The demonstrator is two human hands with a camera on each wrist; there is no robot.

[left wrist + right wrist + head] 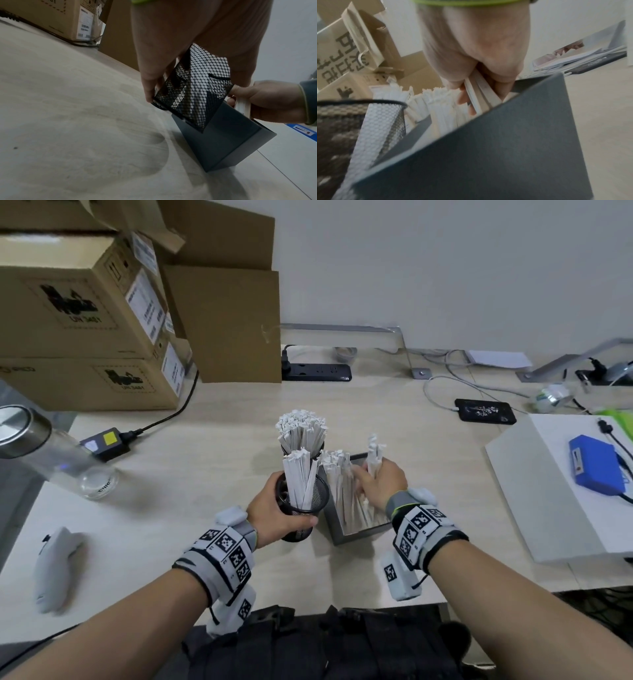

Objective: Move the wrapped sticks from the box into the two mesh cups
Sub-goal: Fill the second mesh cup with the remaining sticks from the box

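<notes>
My left hand (274,508) grips the near mesh cup (303,510); my right hand (378,484) grips a bunch of sticks (373,453) in the box (359,534). Next: lift them into that cup.

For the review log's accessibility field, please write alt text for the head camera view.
The left hand holds a black mesh cup partly filled with wrapped sticks, while the right hand grips a bundle of sticks in the grey box beside it. A second, full cup stands behind on the light wooden desk.
</notes>
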